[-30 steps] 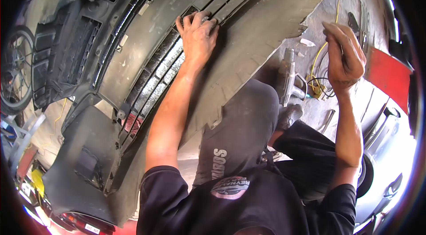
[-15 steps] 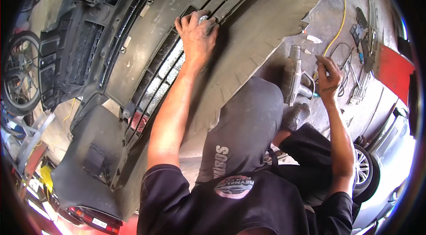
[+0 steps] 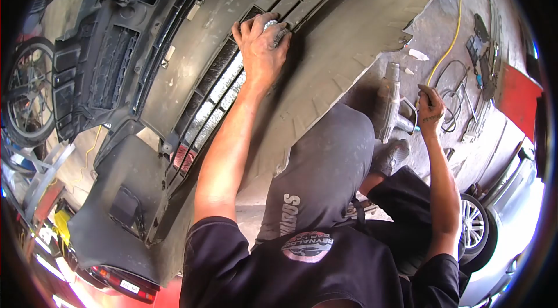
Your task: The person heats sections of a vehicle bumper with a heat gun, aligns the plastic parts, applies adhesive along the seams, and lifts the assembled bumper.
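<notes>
A large grey bumper cover (image 3: 325,70) with a ragged, torn edge lies across my raised knee. My left hand (image 3: 263,46) rests on its slatted grille (image 3: 218,99), fingers bent over the slats near the top, closed around a small part of it. My right hand (image 3: 430,107) is at the right, its fingers curled together; whether anything small is between them cannot be made out. Just left of that hand, a grey heat gun (image 3: 390,104) lies on the floor, not visibly touched by it.
A yellow cord (image 3: 446,49) and black cable run over the floor (image 3: 430,23). A red panel (image 3: 518,99) and a silver car (image 3: 505,221) are at the right. Left are a spoked wheel (image 3: 30,90), a black plastic frame (image 3: 116,58) and a red car (image 3: 125,286).
My right hand has come down and left, from raised above the floor to beside the heat gun, its fingers curling in. My left hand stays on the grille. The view has shifted slightly.
</notes>
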### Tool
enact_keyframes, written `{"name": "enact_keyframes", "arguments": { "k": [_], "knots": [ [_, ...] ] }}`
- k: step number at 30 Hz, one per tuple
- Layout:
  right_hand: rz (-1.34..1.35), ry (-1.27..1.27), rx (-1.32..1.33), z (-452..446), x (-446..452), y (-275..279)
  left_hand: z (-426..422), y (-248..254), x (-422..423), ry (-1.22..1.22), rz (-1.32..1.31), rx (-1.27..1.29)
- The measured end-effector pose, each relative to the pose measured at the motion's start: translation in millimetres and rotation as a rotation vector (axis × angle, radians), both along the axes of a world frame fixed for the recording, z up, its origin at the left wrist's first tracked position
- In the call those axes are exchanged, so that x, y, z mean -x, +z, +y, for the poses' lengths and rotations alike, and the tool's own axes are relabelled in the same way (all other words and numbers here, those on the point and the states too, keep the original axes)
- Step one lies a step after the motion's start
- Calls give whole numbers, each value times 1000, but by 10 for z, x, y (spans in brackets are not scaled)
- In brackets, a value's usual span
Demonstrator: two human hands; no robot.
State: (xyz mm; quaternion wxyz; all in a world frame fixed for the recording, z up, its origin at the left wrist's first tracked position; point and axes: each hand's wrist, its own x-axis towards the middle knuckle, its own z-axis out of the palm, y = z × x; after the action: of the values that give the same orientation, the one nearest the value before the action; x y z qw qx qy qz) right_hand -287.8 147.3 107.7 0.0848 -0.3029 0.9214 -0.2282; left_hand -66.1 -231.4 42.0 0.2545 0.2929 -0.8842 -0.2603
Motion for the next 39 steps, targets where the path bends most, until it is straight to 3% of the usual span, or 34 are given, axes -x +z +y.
{"name": "enact_keyframes", "arguments": {
  "k": [7,13,15,19,25,33,35,37,39],
  "knots": [
    [53,40,15,-107,49,17,-1,5,9,-3,4,-7],
    [-5,-93,165,58,153,-136,-36,27,-19,-33,-34,68],
    [84,-116,47,190,190,-141,-37,-14,-13,-35,-42,76],
    [-180,-400,127,308,316,-401,-39,73,-11,-69,-64,85],
    [-351,-348,171,170,631,-760,-15,87,3,-68,-96,64],
    [-334,-256,185,89,945,-1078,-60,-7,-10,-82,-61,125],
    [-272,-314,-9,-69,904,-786,-56,16,-31,-61,-34,114],
    [-333,-316,233,-8,985,-652,-48,15,-18,-40,-26,90],
    [-92,-85,312,-175,1059,-131,-25,23,-14,-30,-13,14]
  ]
}}
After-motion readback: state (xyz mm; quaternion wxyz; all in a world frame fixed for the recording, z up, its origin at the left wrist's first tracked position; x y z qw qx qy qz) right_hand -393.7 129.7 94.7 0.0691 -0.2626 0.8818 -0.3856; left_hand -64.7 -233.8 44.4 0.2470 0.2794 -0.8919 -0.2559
